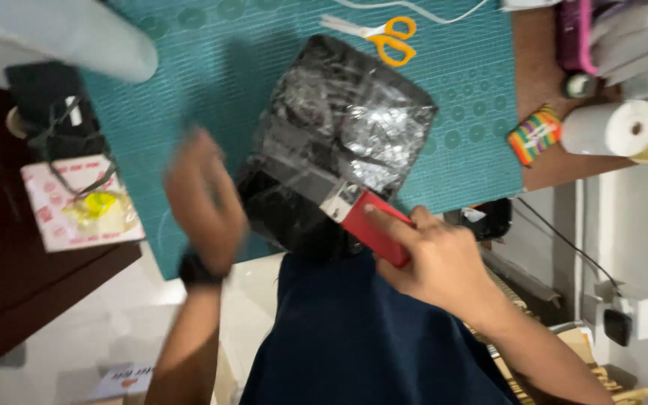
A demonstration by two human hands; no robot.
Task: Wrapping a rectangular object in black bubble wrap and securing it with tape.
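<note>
A black parcel wrapped in shiny clear plastic [346, 135] lies on a teal cutting mat [211, 67] at the table's near edge. My right hand [433, 259] grips a red tape dispenser [369, 225], whose metal end rests on the parcel's near right corner. A strip of clear tape runs across the parcel from it. My left hand [204, 199] is blurred and hovers just left of the parcel, fingers loosely curled, holding nothing that I can see. A dark watch sits on that wrist.
Yellow-handled scissors [384, 36] lie on the mat behind the parcel. A white paper roll [613, 127] and a striped rainbow roll [535, 133] stand to the right. A pink patterned box [76, 202] sits left, a grey roll [61, 34] at far left.
</note>
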